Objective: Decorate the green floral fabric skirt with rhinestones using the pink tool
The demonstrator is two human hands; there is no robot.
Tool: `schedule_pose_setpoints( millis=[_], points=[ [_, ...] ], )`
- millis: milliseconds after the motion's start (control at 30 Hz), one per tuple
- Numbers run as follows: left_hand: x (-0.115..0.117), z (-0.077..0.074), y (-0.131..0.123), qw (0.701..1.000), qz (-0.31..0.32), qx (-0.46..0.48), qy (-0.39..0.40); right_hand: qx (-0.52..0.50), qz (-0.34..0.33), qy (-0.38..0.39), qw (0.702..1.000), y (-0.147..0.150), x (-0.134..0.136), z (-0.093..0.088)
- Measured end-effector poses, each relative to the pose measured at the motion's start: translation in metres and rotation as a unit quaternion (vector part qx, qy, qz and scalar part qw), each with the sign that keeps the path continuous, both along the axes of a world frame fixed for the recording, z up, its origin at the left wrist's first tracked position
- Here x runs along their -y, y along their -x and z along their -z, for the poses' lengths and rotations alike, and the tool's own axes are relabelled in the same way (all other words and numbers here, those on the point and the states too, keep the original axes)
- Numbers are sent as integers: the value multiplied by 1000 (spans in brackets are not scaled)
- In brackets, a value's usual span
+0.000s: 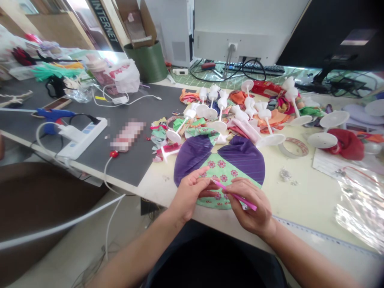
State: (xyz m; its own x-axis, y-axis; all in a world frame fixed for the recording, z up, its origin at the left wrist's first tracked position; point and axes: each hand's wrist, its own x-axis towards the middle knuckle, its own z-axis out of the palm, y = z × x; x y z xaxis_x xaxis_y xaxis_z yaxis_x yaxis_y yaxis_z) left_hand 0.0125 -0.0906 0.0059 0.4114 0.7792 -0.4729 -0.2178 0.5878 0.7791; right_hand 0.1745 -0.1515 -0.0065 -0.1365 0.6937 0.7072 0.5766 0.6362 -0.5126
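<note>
My right hand (253,206) grips a slim pink pen-shaped tool (240,198), its tip pointing left toward my other fingers. The thumb and fingers of my left hand (188,194) are pinched together at that tip; whatever they hold is too small to make out. Both hands are over a rounded fabric piece (247,162) at the table's front edge. Its two upper sides are dark purple, and light green cloth with pink-red flowers fills the middle and bottom. Right of the fabric lies a small heap of tiny silvery bits (286,175).
Behind the fabric, several small white mannequin stands (222,105) stand or lie among colourful cloth scraps. A tape roll (303,150) and clear plastic packaging (360,212) lie at right. To the left are a white power strip (87,138) and a blue glue gun (52,115).
</note>
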Motion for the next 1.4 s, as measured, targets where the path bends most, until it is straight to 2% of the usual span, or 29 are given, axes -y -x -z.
schedule_pose_setpoints(
  millis=[400, 800, 967, 1267, 1400],
  points=[
    [2, 1, 1, 1000, 8, 18, 2, 9, -8, 13, 1000, -1, 0, 0],
    [1, 2, 1, 1000, 14, 21, 5, -74, 19, 82, 994, -1, 4, 2],
    [2, 2, 0, 1000, 19, 20, 2, -130, 14, 123, 984, 0, 5, 4],
    [1, 5, 0, 1000, 19, 12, 3, -211, 55, 185, 958, -1, 8, 6],
    [1, 5, 0, 1000, 19, 10, 3, -208, 62, 186, 958, -2, 8, 6]
  ],
)
